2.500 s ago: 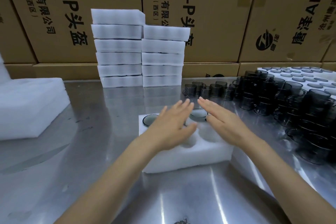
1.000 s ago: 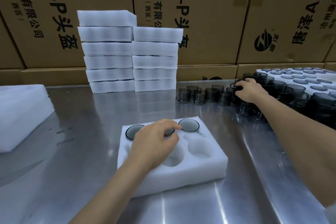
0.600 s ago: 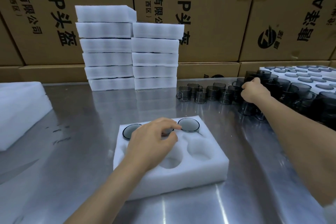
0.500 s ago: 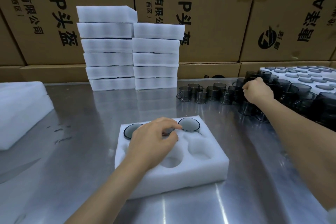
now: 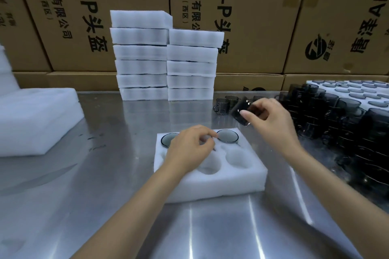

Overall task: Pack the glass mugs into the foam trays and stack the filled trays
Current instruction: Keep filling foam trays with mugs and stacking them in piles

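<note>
Steel table; mug in right hand.

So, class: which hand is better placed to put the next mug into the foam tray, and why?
The right hand: it already grips a dark glass mug just above the foam tray. The left hand rests on the tray, steadying it beside the empty pockets.

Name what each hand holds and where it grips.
Right hand grips a dark glass mug round its body. Left hand holds nothing; it rests on the foam tray.
</note>
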Motion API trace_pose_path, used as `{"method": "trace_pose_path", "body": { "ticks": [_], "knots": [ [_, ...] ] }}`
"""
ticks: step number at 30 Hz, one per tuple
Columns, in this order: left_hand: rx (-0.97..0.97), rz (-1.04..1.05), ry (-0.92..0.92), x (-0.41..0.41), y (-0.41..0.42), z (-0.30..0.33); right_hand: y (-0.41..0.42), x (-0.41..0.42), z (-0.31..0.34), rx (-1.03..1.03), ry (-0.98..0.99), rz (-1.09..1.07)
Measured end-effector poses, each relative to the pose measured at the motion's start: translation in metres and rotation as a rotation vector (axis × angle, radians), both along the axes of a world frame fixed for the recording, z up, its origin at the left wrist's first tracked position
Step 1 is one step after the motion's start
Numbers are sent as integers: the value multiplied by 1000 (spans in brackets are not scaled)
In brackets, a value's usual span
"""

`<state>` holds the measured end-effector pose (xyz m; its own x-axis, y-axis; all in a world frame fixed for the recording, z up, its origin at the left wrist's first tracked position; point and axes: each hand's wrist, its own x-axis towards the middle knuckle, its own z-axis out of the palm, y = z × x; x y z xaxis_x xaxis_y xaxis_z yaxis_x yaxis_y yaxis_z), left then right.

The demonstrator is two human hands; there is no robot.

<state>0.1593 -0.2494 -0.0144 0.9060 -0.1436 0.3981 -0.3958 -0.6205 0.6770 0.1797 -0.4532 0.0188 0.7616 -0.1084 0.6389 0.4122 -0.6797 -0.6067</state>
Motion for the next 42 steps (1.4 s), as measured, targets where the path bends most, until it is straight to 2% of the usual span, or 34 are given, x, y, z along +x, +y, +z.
{"method": "trace_pose_path", "body": {
  "ticks": [3, 5, 9, 12, 15, 18, 20, 23, 27, 33, 37, 42],
  "knots": [
    [-264, 72, -122, -5, 7, 13, 26, -22, 6, -76, -4, 145],
    [-460, 85, -132, -12, 14, 25, 38, -34, 9, -181, 5, 250],
    [-534, -54, -102, -40, 35, 32, 61, -55, 13, -285, 54, 439],
    [-470, -145, -35, -61, 57, 24, 76, -64, 13, -292, 111, 589],
    [-358, -184, -18, -79, 72, 12, 90, -72, 11, -200, 195, 741],
    [-293, -46, -150, -90, 76, 3, 103, -78, 7, -95, 277, 812],
    [-316, 47, -213, -93, 77, 0, 109, -82, 3, -76, 323, 851],
    [-337, 140, -197, -95, 74, -2, 114, -85, -2, -172, 266, 811],
    [-319, 127, -150, -91, 70, -2, 112, -82, -3, -183, 236, 750],
    [-202, 5, -183, -93, 72, -6, 106, -75, -7, -137, 356, 769],
    [-117, 4, -157, -92, 78, -10, 110, -71, -10, -223, 413, 735],
    [45, 26, -119, -93, 88, -14, 108, -73, -17, -302, 360, 671]
  ]
}}
